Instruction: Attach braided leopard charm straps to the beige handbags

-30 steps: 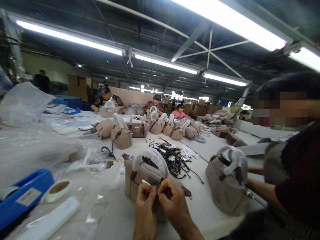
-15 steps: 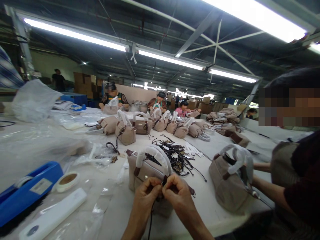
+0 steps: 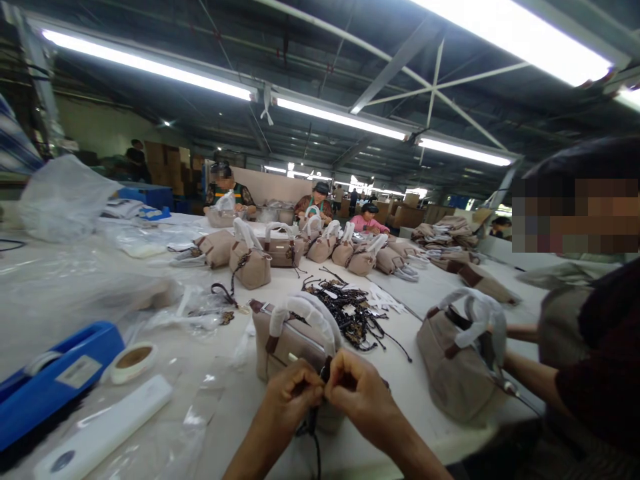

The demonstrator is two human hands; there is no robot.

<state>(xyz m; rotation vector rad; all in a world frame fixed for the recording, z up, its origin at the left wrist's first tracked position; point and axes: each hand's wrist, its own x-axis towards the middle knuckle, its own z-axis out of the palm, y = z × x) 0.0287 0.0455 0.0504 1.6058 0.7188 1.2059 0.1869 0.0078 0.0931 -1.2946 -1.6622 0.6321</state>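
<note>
A beige handbag [image 3: 280, 340] with white-wrapped handles stands upright at the table's near middle. Both my hands are in front of its right side, fingertips nearly touching. My left hand [image 3: 295, 393] is pinched on something small that I cannot make out. My right hand [image 3: 353, 383] is pinched too, close to a dark strap piece at the base of the handle; what lies between its fingertips is hidden. A dark cord [image 3: 318, 450] hangs below my fingers. Behind the bag lies a heap of black braided cords [image 3: 350, 310].
At left are a blue tape dispenser [image 3: 65, 373], a tape roll [image 3: 134, 363], a white bar-shaped object [image 3: 107, 427] and clear plastic. On the right, a person handles another bag [image 3: 457, 360]. More bags [image 3: 253, 267] line the back, where people sit.
My left hand has shifted slightly down, and the dark cord beneath has swung right. The bag has moved a little left. In the background, a standing person has moved right.
</note>
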